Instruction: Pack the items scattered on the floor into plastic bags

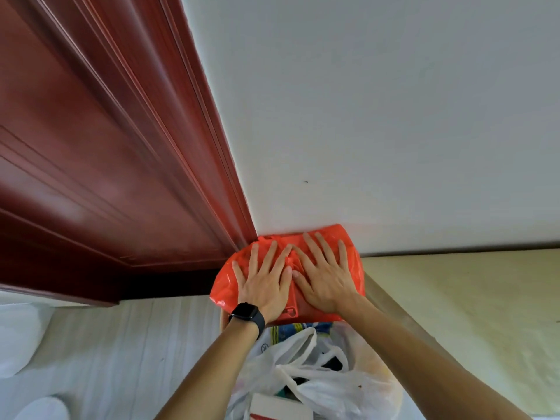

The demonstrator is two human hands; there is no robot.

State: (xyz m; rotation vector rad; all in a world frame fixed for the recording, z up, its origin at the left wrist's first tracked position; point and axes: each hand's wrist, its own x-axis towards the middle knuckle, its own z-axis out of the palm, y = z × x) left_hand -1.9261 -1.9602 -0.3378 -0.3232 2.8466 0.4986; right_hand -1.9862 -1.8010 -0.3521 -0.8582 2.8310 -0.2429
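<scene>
Here I have both palms flat on the red plastic bag [289,268], which sits in the corner where the dark red door [100,165] meets the white wall [378,101], touching the wall at its far edge. I press on it this way, I judge, to settle what is packed inside and push it snug against the corner so it stays out of the way while I deal with the rest. My left hand [266,283] lies spread, fingers fanned and pointing away from me, gripping nothing, only bearing down on the plastic; the black watch [247,316] on that wrist faces up. My right hand [325,280] does the same just beside it, fingers splayed, its thumb nearly meeting the left thumb over a gathered bunch of plastic at the bag's middle, which may be its knot, though I cannot tell. Both forearms reach forward and converge on the bag. Just nearer to me, touching the red bag's near edge, a white plastic bag [309,377] stands open with its handles loose and some packets showing inside. It rests on the pale floor [121,344], apparently unfinished.
</scene>
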